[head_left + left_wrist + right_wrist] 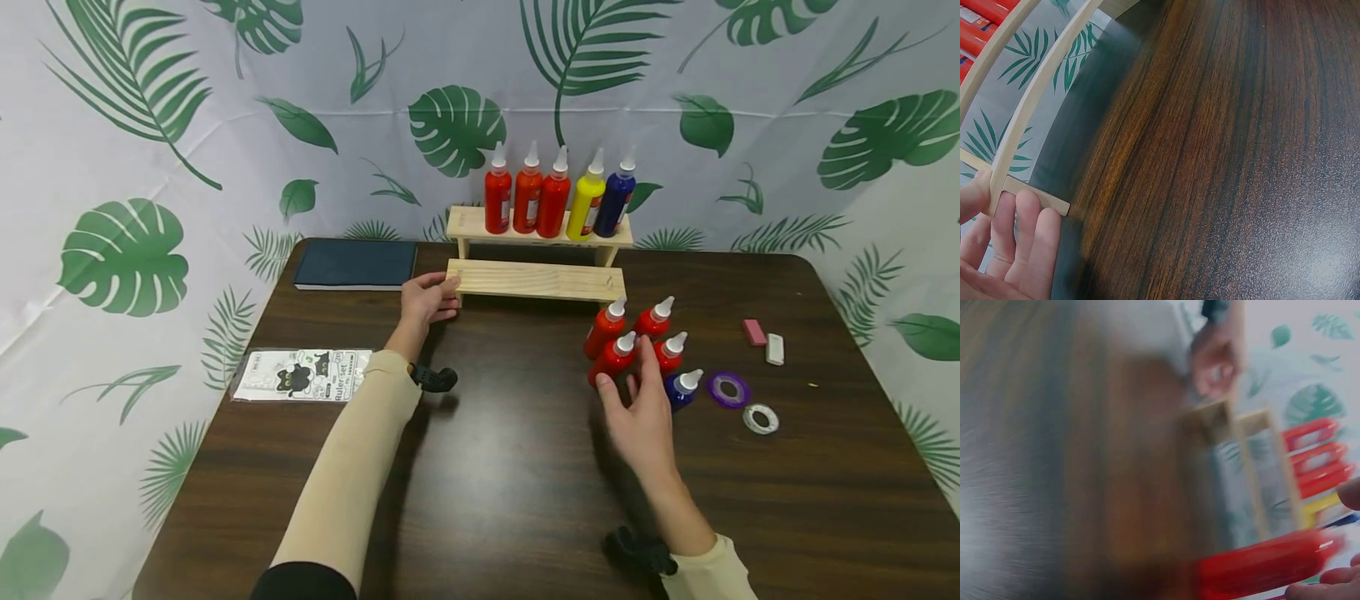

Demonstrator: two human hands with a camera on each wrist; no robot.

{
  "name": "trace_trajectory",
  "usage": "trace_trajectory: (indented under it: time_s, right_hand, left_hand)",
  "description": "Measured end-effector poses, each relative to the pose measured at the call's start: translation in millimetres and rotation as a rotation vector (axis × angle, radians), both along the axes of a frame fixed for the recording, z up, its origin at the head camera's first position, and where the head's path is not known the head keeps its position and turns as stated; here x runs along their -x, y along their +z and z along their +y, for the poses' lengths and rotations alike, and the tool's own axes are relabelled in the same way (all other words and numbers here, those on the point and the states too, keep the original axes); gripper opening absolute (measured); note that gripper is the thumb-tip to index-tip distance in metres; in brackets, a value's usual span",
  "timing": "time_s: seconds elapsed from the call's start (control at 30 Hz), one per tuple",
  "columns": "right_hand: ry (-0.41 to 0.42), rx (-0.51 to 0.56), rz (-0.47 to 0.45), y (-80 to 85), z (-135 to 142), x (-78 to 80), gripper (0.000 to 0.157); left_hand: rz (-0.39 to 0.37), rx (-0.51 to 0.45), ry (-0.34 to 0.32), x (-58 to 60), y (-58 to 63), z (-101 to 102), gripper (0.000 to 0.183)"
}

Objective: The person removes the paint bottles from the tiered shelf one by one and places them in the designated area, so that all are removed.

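Note:
A two-tier wooden stand (pixel 536 279) stands at the back of the table. My left hand (pixel 427 300) pinches the left end of its lower step, thumb on one side and fingers on the other (pixel 1019 231). Red, yellow and blue squeeze bottles with white nozzles line the upper step, among them a yellow bottle (pixel 586 204). Right of the stand, several red bottles and a blue bottle (pixel 681 390) cluster on the table. My right hand (pixel 641 408) is at the front red bottle (pixel 611 360), thumb and fingers spread; the right wrist view, blurred, shows a gap between thumb and bottle.
A dark blue notebook (pixel 355 264) and a packaged ruler set (pixel 300 375) lie at the left. On the right are a pink eraser (pixel 754 332), a white eraser (pixel 775 349), a purple tape roll (pixel 729 390) and a white tape roll (pixel 761 419). Leaf-patterned cloth hangs behind the table.

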State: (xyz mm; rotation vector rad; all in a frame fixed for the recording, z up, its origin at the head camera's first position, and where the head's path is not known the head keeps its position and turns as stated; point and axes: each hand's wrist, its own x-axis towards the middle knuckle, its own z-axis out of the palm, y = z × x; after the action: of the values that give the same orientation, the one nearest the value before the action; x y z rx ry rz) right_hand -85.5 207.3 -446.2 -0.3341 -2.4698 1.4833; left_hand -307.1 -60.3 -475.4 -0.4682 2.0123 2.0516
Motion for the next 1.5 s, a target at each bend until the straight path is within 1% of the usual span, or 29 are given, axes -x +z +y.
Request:
trace_trajectory:
  time_s: [0.03, 0.13, 0.23, 0.3, 0.37, 0.43, 0.5, 0.6, 0.73, 0.83, 0.9, 1.0, 1.13, 1.23, 1.33, 1.43, 1.5]
  right_hand:
    - [0.014, -0.009, 0.001, 9.5, 0, -1.6, 0.074]
    - [0.055, -0.05, 0.042, 40.3, 2, -2.3, 0.073]
    - [0.11, -0.106, 0.066, 75.0, 10, 6.7, 0.07]
    - [0.15, -0.14, 0.059, 96.6, 17, 19.3, 0.07]
    - [0.199, -0.158, 0.033, 114.7, 27, 36.9, 0.071]
    - [0.231, -0.184, -0.017, 127.7, 35, 58.4, 0.074]
    - [0.247, -0.205, -0.083, 135.5, 42, 82.5, 0.077]
    - [0.242, -0.267, -0.162, 138.2, 50, 120.2, 0.081]
    - [0.222, -0.309, -0.221, 132.0, 60, 163.8, 0.08]
    - [0.203, -0.302, -0.241, 124.9, 66, 187.3, 0.078]
    - [0.191, -0.286, -0.242, 119.8, 68, 197.9, 0.076]
    - [0.19, -0.265, -0.211, 111.7, 70, 208.5, 0.074]
    - [0.187, -0.246, -0.163, 99.8, 70, 215.4, 0.07]
    - [0.172, -0.242, -0.134, 92.3, 68, 216.5, 0.066]
    - [0.152, -0.231, -0.103, 88.2, 66, 215.8, 0.063]
    - [0.136, -0.19, -0.079, 88.5, 63, 214.8, 0.059]
    - [0.135, -0.162, -0.081, 91.2, 61, 213.6, 0.057]
  left_hand:
    - [0.0, 0.0, -0.001, -0.2, 0.1, 0, 0.037]
    - [0.002, -0.001, 0.002, -0.5, 1.1, -1, 0.038]
    - [0.002, -0.004, 0.012, -0.3, 1.6, -2, 0.037]
    - [0.002, -0.004, 0.019, 0.0, 1.6, -3, 0.036]
    - [0.004, -0.006, 0.022, 0.4, 1.2, -3, 0.036]
    - [0.006, -0.009, 0.022, 1.1, 0.4, -3, 0.036]
    - [0.009, -0.016, 0.02, 1.8, -0.4, -3, 0.037]
    - [0.006, -0.022, 0.015, 2.5, -1.5, -2, 0.038]
    - [0.003, -0.028, 0.011, 2.9, -1.4, -1, 0.039]
    - [0.005, -0.031, 0.008, 3.2, -0.7, 0, 0.038]
    - [0.007, -0.03, 0.004, 3.4, -0.3, 1, 0.037]
    - [0.002, -0.023, 0.001, 3.1, -0.5, 3, 0.037]
    - [-0.008, -0.013, 0.002, 1.8, -0.8, 3, 0.035]
    - [-0.005, -0.003, 0.009, 1.4, -1.2, 3, 0.036]
    - [-0.001, 0.001, 0.012, 1.6, -1.7, 1, 0.036]
    - [0.003, -0.004, 0.008, 1.9, -1.9, -1, 0.038]
    - [0.006, -0.009, 0.015, 2.2, -2.2, -3, 0.038]
